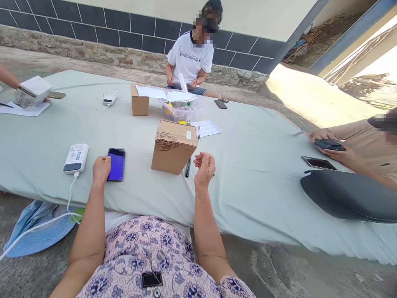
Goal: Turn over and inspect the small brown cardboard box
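Observation:
My left hand [101,169] is closed at the left edge of a smartphone [116,164] with a blue screen, thumb on its side. To the left of that hand lies a white power bank [76,158] with a white cable plugged in. My right hand [204,169] is raised over the cloth, fingers loosely curled and apart, with nothing visible in them. Just left of it stands a brown cardboard box [170,155] with dark scribbled lines on top. A black marker [187,167] lies between the box and my right hand.
A pale cloth [254,165] covers the table. Farther back are a small carton [139,104], a clear plastic basin [180,112] and papers [207,128]. A dark cap-like item [344,194] lies right. Other people sit opposite [190,56], right and left.

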The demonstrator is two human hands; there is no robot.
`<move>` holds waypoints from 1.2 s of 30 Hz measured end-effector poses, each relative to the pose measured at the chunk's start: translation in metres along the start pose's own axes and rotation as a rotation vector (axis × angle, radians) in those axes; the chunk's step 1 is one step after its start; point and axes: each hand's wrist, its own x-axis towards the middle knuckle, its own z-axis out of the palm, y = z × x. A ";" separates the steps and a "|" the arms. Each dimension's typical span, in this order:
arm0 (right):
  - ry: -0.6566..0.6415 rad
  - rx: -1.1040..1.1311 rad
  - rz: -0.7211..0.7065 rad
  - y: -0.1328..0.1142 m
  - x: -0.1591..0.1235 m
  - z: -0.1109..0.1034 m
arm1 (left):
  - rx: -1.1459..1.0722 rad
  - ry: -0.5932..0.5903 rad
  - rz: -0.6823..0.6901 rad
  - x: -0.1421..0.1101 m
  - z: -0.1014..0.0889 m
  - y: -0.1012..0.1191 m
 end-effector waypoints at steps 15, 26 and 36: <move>-0.289 -1.017 -0.034 0.062 -0.002 -0.022 | -0.405 -0.246 0.424 -0.063 0.024 0.124; -0.054 -0.877 0.025 0.074 0.014 -0.045 | -0.276 -0.336 0.723 -0.091 0.074 0.151; -0.422 -0.225 -0.021 0.041 -0.012 -0.007 | -0.357 -0.279 0.733 -0.082 0.074 0.130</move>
